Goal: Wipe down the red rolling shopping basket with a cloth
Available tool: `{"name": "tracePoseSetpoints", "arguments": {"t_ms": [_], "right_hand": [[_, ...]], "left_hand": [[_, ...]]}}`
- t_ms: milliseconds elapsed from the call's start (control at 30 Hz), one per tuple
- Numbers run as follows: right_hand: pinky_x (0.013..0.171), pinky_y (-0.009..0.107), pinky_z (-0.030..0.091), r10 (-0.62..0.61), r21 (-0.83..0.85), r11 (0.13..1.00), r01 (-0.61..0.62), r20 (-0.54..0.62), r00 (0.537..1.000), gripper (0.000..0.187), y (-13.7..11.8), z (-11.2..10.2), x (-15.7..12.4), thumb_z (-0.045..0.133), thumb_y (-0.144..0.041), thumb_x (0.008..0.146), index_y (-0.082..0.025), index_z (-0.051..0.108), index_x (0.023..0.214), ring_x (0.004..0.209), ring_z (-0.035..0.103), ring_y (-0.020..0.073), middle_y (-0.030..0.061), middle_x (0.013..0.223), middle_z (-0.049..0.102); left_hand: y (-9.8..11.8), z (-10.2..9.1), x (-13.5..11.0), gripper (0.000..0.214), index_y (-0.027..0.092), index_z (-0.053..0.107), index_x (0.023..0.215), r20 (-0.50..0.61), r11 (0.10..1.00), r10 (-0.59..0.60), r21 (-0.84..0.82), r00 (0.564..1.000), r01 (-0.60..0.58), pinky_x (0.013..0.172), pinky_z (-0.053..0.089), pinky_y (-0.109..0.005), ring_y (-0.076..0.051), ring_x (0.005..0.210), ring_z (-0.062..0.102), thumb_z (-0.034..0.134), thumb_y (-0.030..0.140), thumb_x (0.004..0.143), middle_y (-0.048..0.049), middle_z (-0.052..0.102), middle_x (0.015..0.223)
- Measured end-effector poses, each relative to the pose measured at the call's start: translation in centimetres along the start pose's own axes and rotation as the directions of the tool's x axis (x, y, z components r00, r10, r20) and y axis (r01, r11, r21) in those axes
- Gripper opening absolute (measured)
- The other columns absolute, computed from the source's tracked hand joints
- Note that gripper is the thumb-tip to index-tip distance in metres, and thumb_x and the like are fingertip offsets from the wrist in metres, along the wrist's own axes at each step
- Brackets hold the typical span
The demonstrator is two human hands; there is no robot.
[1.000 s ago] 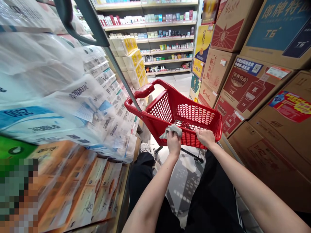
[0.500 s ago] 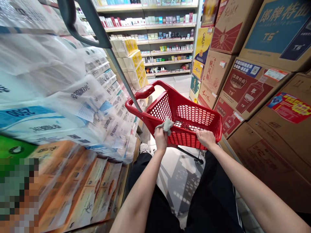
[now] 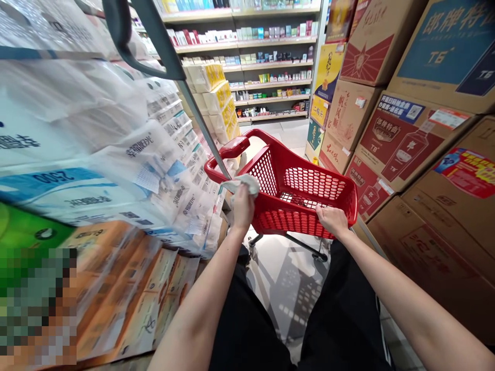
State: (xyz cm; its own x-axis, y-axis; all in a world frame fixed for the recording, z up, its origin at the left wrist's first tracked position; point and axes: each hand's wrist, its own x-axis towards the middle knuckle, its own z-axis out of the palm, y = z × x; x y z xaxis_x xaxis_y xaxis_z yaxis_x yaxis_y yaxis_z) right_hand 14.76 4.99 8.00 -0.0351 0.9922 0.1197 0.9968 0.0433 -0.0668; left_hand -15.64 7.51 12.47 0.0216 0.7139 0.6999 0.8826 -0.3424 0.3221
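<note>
A red plastic shopping cart [image 3: 305,221] with perforated basket walls stands sideways before me. My left hand [image 3: 243,208] is closed on a pale grey-green cloth [image 3: 247,184] and holds it at the near top rim, close to the base of the grey pole. My right hand [image 3: 333,220] grips the same near rim farther right, fingers curled over the edge. A grey pole with a looped handle [image 3: 176,64] rises from the cart's left end. Inside the basket the slotted floor shows.
Wrapped tissue packs [image 3: 154,154] are stacked high on the left, above orange packs [image 3: 112,293]. Cardboard cartons [image 3: 410,139] rise on the right. Shelves of small boxed goods [image 3: 270,62] stand at the back. The tiled floor [image 3: 282,288] lies between my legs.
My left hand has slid the cloth leftward along the rim toward the pole. My right hand keeps its grip on the rim. The view has shifted slightly.
</note>
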Motion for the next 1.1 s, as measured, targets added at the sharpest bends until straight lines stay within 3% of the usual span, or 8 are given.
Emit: {"name": "tracePoseSetpoints", "arguments": {"t_ms": [67, 133, 233, 367, 567, 733, 800, 1100], "right_hand": [[0.062, 0.024, 0.039, -0.017, -0.002, 1.000, 0.017, -0.007, 1.000, 0.062, 0.3, 0.0, -0.1, 0.016, -0.043, 0.093, -0.015, 0.069, 0.075, 0.074, 0.064, 0.0188, 0.0101, 0.081, 0.070], [0.061, 0.023, 0.038, -0.044, -0.010, 0.999, 0.044, -0.020, 0.999, 0.061, 0.6, 0.1, -0.3, 0.017, -0.042, 0.093, -0.015, 0.069, 0.075, 0.073, 0.064, 0.0186, 0.0105, 0.081, 0.070], [0.059, 0.024, 0.038, -0.062, -0.012, 0.998, 0.061, -0.045, 0.997, 0.062, 1.3, 0.1, -0.5, 0.016, -0.042, 0.093, -0.015, 0.069, 0.074, 0.072, 0.064, 0.0189, 0.0101, 0.079, 0.070], [0.061, 0.023, 0.039, -0.084, 0.004, 0.996, 0.084, -0.051, 0.995, 0.062, 2.3, 0.2, -0.1, 0.015, -0.042, 0.093, -0.018, 0.070, 0.077, 0.074, 0.064, 0.0180, 0.0081, 0.080, 0.070], [0.064, 0.024, 0.040, -0.066, -0.021, 0.998, 0.066, -0.014, 0.998, 0.064, 3.1, 0.2, 0.9, 0.014, -0.043, 0.094, -0.018, 0.071, 0.078, 0.079, 0.065, 0.0183, 0.0081, 0.082, 0.070], [0.067, 0.025, 0.041, -0.016, -0.003, 1.000, 0.016, 0.050, 0.999, 0.065, 3.2, 0.1, 1.5, 0.014, -0.046, 0.093, -0.018, 0.071, 0.085, 0.084, 0.064, 0.0198, 0.0087, 0.089, 0.070], [0.069, 0.026, 0.042, 0.007, 0.013, 1.000, -0.008, 0.084, 0.996, 0.064, 3.3, 0.1, 1.8, 0.014, -0.047, 0.092, -0.018, 0.071, 0.089, 0.087, 0.064, 0.0210, 0.0092, 0.094, 0.069], [0.075, 0.031, 0.041, 0.025, 0.054, 0.998, -0.039, 0.242, 0.970, 0.059, 4.8, -0.4, 3.8, 0.016, -0.045, 0.093, -0.017, 0.067, 0.098, 0.097, 0.060, 0.0232, 0.0120, 0.102, 0.066]], "left_hand": [[0.6, 0.0, 0.3, 0.031, 0.019, 0.049, 0.117, 0.194, 0.967, 0.247, 0.023, 0.949, -0.256, 0.096, 0.036, -0.037, -0.022, 0.110, 0.048, 0.038, 0.018, 0.088, -0.0101, 0.056, 0.113], [0.8, 0.0, 0.5, 0.035, 0.020, 0.046, 0.122, 0.301, 0.915, 0.361, 0.069, 0.883, -0.397, 0.096, 0.035, -0.038, -0.023, 0.112, 0.047, 0.038, 0.017, 0.088, -0.0100, 0.056, 0.115], [0.2, -0.3, 1.1, 0.036, 0.020, 0.047, 0.122, 0.360, 0.861, 0.426, 0.119, 0.830, -0.494, 0.090, 0.039, -0.038, -0.023, 0.108, 0.049, 0.036, 0.015, 0.088, -0.0108, 0.057, 0.112], [-1.2, -2.1, 2.8, 0.032, 0.020, 0.051, 0.117, 0.391, 0.810, 0.492, 0.121, 0.777, -0.574, 0.089, 0.040, -0.037, -0.022, 0.102, 0.052, 0.035, 0.016, 0.089, -0.0103, 0.059, 0.104], [-2.0, -4.0, 3.9, 0.028, 0.019, 0.053, 0.112, 0.343, 0.837, 0.468, 0.124, 0.814, -0.534, 0.095, 0.035, -0.041, -0.023, 0.104, 0.050, 0.037, 0.021, 0.089, -0.0100, 0.058, 0.103], [-0.7, -1.9, 3.7, 0.024, 0.016, 0.059, 0.091, 0.267, 0.929, 0.273, 0.176, 0.924, -0.325, 0.093, 0.035, -0.042, -0.025, 0.096, 0.053, 0.037, 0.026, 0.088, -0.0112, 0.059, 0.087], [-0.1, -1.0, 4.0, 0.024, 0.016, 0.059, 0.086, 0.246, 0.948, 0.192, 0.204, 0.950, -0.245, 0.092, 0.033, -0.043, -0.026, 0.095, 0.053, 0.038, 0.027, 0.087, -0.0120, 0.060, 0.085], [1.6, 1.0, 6.6, 0.031, 0.011, 0.066, 0.074, 0.425, 0.930, 0.067, 0.301, 0.903, -0.211, 0.083, 0.034, -0.040, -0.025, 0.079, 0.061, 0.041, 0.029, 0.082, -0.0134, 0.066, 0.075]]}}
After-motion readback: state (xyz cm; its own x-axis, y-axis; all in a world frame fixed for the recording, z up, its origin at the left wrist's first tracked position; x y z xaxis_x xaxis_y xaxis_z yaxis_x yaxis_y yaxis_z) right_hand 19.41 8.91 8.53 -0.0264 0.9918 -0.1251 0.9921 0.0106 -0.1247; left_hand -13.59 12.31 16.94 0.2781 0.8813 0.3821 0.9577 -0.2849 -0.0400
